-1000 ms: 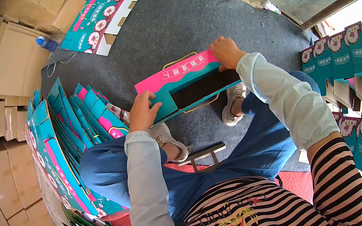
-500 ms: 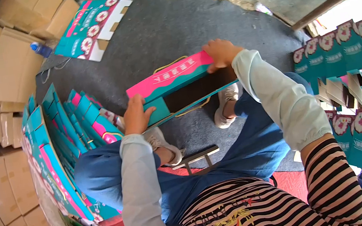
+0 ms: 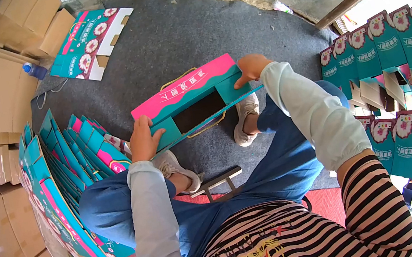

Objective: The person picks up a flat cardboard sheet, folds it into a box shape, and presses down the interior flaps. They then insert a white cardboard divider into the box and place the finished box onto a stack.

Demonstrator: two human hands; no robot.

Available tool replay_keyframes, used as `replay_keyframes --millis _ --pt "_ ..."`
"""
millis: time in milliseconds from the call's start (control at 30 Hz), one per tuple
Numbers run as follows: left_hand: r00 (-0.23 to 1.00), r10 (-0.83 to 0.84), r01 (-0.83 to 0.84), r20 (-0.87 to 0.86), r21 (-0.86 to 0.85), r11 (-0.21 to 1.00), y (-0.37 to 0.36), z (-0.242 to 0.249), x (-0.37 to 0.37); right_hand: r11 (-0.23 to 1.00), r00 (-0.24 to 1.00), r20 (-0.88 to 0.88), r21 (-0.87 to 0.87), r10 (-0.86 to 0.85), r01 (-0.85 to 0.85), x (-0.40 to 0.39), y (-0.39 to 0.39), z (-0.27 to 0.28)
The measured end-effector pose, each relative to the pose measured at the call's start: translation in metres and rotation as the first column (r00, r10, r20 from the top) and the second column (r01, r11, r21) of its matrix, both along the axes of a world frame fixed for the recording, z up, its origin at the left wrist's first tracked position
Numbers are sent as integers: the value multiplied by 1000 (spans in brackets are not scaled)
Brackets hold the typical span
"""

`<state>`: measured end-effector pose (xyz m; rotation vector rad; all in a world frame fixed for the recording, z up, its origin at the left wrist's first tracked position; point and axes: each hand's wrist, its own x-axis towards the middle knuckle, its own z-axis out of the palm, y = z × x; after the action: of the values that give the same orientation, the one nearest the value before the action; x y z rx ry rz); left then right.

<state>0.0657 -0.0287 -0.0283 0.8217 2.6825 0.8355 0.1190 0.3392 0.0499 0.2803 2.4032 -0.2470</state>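
A teal and pink cardboard gift box [image 3: 162, 126] is held between my hands above the floor, in front of my knees. Its top is partly open, with a dark gap in the middle and a teal flap folded inward at each end. My left hand [image 3: 144, 139] grips the left end, thumb on the flap there. At the right end my right hand [image 3: 251, 69] is closed over the corner, thumb pressing on the other flap. A pink panel [image 3: 185, 85] with white lettering stands along the far side. Yellow cord handles [image 3: 207, 126] show on both long sides.
Flattened teal boxes [image 3: 65, 152] lean in a stack beside my left knee. Another flat box [image 3: 88, 44] lies on the grey floor ahead. Rows of finished-looking boxes [image 3: 393, 42] stand at right. Brown cartons [image 3: 3, 91] and a blue bottle [image 3: 34, 70] are at left.
The box's right end flap has been folded inward under my right hand, so the dark opening is shorter. My left hand still grips the left end. The whole view has shifted slightly.
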Motion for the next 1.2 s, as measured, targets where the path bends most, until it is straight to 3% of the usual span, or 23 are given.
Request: replay_keyframes --millis 33,133,233,333,400,500,567,767,800,867,900,1000,1100,1200 --pt "1000 -1 1 -3 -6 1000 0 0 0 997 999 -30 70 21 -18 1 -2 4" --pt "999 -14 14 -48 6 1000 -1 -3 -2 1000 998 -61 9 -26 27 2 2 -6" --pt "1000 2 -2 -19 12 1000 -1 -1 -1 983 982 122 -94 -146 157 -3 6 -16" --pt "997 -33 35 -74 18 999 -7 -10 -4 970 980 115 -164 -161 178 -1 8 -19" --pt "995 -49 53 -90 45 998 -5 -18 -8 998 999 -34 -57 -17 15 3 5 -20" --pt "988 -33 56 -153 147 987 -9 -25 -9 998 999 23 -56 -36 38 3 3 -12" --pt "980 145 -154 133 66 986 -14 -21 -12 997 1000 16 -73 -21 22 0 7 -20" --pt "926 361 -361 -110 15 932 -30 -44 -8 957 992 13 -261 -125 124 1 21 -41" --pt "928 366 -368 -64 -23 929 -29 -39 -5 948 991 16 -287 -136 135 1 22 -43" --pt "944 304 -314 129 63 947 -35 -56 -12 928 988 23 -339 -153 152 1 23 -46" --pt "939 261 -290 224 110 951 -31 -53 -13 937 990 18 -321 -141 139 0 21 -43" --pt "926 268 -268 266 -40 963 -27 -30 -11 958 992 -10 -263 -123 117 2 14 -32" --pt "932 289 -293 218 -14 956 -21 -16 -11 977 989 -109 -197 -105 82 -1 10 -26" --pt "947 283 -310 152 201 929 -14 -21 -21 992 958 -274 -108 -86 58 -8 20 -21"
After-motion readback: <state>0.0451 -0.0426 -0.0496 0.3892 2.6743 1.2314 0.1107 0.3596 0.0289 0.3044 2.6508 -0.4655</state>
